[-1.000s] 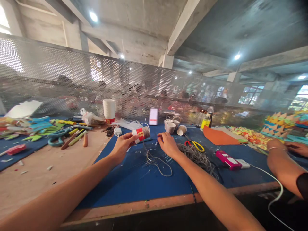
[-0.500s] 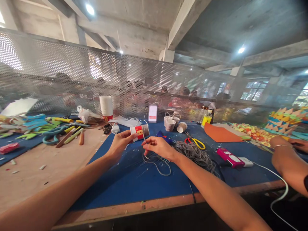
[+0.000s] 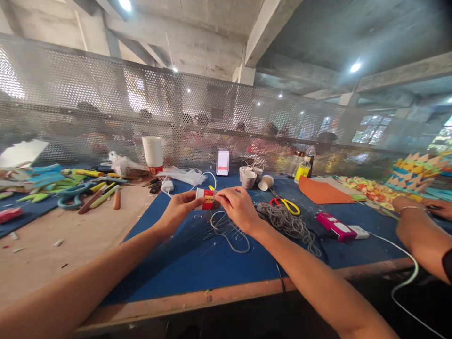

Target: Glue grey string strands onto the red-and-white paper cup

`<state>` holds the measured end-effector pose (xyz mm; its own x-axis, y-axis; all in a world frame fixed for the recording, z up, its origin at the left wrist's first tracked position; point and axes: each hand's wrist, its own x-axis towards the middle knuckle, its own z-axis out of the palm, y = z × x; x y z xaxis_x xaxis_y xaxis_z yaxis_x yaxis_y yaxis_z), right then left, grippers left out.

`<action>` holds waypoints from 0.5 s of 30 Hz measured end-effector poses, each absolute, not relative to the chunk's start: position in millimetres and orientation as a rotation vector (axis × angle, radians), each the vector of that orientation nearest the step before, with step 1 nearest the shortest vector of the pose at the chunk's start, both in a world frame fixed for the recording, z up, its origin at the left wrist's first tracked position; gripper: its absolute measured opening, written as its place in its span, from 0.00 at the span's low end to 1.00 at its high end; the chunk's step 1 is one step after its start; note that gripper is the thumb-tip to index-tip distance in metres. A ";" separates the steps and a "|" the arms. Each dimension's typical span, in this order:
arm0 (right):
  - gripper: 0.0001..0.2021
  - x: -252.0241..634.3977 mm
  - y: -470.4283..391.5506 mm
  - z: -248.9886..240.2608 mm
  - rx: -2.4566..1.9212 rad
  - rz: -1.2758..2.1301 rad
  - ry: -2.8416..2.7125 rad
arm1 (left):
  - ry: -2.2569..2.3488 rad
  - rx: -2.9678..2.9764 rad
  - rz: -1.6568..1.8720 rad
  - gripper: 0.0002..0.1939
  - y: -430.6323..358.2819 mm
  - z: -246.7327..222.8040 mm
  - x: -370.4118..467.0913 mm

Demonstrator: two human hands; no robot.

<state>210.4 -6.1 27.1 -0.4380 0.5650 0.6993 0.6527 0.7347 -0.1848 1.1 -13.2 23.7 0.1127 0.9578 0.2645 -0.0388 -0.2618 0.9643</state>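
A small white paper cup with a red band (image 3: 207, 200) lies on its side in the air, gripped at its rim end by my left hand (image 3: 177, 210). At its other end, my right hand (image 3: 240, 207) has its fingers closed and covers that part of the cup. A thin grey cord (image 3: 233, 248) loops on the blue mat below and runs up toward my right hand; its exact hold on the cord is partly hidden. A tangled heap of grey cord (image 3: 290, 222) lies to the right of my right hand.
Cord-covered cups (image 3: 248, 179), yellow-handled scissors (image 3: 290, 206) and a phone (image 3: 222, 164) stand or lie behind. At left are stacked paper cups (image 3: 152, 153) and blue-handled scissors (image 3: 72, 197). A pink box (image 3: 335, 227) and a co-worker's arm (image 3: 420, 233) are at right.
My right hand has risen from below the cup to its far end, covering the grey wrapped part. My left hand keeps its hold. The view has shifted slightly.
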 end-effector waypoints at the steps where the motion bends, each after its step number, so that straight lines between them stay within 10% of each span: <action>1: 0.09 210.9 -5.4 26.8 -0.909 -0.148 -2.144 | 0.965 1.441 1.313 0.15 -13.7 23.7 1.4; 15: 0.08 212.8 -4.1 27.9 -0.948 -0.058 -2.020 | 0.879 1.499 1.201 0.15 -14.8 18.9 -0.2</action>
